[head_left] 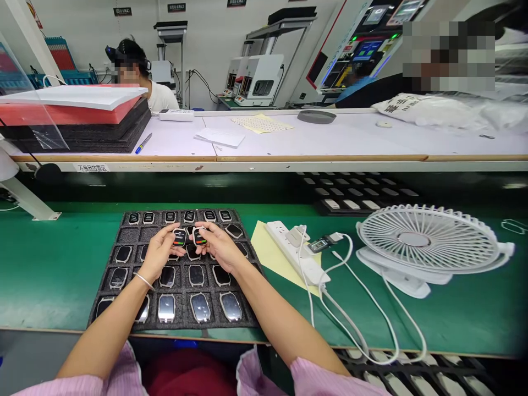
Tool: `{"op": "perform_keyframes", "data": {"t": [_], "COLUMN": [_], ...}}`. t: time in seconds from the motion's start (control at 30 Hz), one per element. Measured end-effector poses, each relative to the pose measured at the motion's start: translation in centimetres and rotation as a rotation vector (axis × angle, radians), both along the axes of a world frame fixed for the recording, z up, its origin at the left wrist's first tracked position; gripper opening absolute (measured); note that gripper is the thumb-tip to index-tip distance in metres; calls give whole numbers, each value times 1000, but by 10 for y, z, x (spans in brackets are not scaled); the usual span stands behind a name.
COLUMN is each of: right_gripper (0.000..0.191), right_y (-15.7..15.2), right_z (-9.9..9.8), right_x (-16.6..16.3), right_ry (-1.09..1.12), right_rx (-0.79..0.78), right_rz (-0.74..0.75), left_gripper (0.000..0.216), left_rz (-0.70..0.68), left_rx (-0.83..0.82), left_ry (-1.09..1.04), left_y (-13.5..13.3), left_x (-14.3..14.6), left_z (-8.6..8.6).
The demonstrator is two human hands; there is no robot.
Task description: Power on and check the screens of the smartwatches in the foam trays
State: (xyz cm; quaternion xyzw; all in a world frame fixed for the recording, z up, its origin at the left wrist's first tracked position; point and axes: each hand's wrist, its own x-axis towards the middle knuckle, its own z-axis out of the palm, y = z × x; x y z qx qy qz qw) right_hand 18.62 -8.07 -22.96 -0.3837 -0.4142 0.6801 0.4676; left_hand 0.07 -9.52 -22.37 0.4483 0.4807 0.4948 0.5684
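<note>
A black foam tray [181, 286] lies on the green bench in front of me, its pockets holding several watch bodies without straps. Over its back half, my left hand [161, 250] pinches one smartwatch [179, 237] by its edges, the screen lit with a red and green band. Close beside it, my right hand [216, 245] grips a second smartwatch [199, 236] with a similar lit screen. Watches in the back row show lit text, while those in the front rows look dark or reflective. My fingers and forearms cover some pockets.
To the right are a white power strip [295, 250] on yellow paper, loose white cables [371, 300] and a white fan [416, 242]. A raised white shelf [264, 146] spans the back, carrying stacked foam [119, 124] and a pen [143, 143]. Two people are beyond it.
</note>
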Motion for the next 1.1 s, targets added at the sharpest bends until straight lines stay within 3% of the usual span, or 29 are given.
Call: {"op": "perform_keyframes", "data": {"t": [0.13,0.3,0.43,0.57,0.7,0.87,1.0,1.1], "right_gripper": [43,39,47,60,54,49,47,50], "right_y": [0,0,-2,2,20,48,53,49], "right_z": [-2,-6,0,0,-13,-18,-12,-7], "right_x": [-2,-9,-17,-32,-62,-109,-135,-133], "right_ry": [-25,-54,33,-1,-339,-777,-1020,-1147], "right_rx": [37,22,-47,25,328,585,706,756], "right_rz": [5,14,76,207,313,302,234,242], "left_gripper": [54,45,59,72,70,61,63,70], "left_rz": [20,30,17,19,55,24,-28,-35], "left_rx": [37,127,163,180,230,263,281,276], "left_ry": [8,95,136,295,640,806,948,1059], "left_y": [0,0,8,25,39,45,45,43], "left_x": [0,-16,-55,-114,-161,-175,-175,-173], "left_z": [0,16,24,9,-16,-38,-43,-34]}}
